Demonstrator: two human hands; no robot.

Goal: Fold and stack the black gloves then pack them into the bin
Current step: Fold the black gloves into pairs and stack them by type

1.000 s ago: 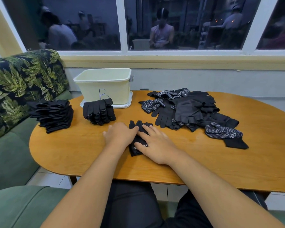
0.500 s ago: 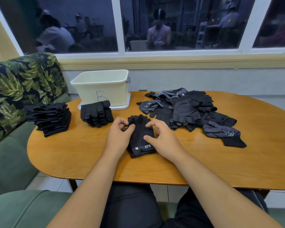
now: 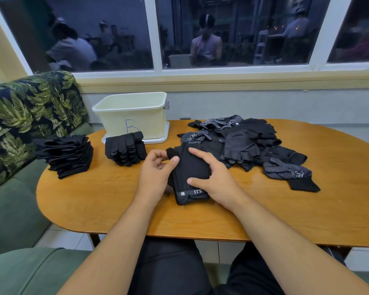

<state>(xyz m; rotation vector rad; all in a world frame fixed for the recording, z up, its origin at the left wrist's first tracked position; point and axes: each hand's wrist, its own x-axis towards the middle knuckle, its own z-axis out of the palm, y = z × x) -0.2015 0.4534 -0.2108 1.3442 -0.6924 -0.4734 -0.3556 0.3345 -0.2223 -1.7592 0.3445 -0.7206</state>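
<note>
The folded black glove (image 3: 190,169) is pinched at its left edge by the curled fingers (image 3: 158,154) and thumb of the left hand (image 3: 155,175). Its right side is gripped by the right hand (image 3: 216,179), thumb near the white label. The glove is seen at the middle of the wooden table (image 3: 115,201). A dotted glove stack (image 3: 125,151) is set just left, a loose glove pile (image 3: 249,141) right, and the cream bin (image 3: 134,121) behind

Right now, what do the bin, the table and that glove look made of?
Bin: probably plastic, cream, matte, moulded rim. Table: wood or veneer, orange-brown, slight sheen, faint grain. Glove: soft black fabric, matte, folded over limply.
</note>
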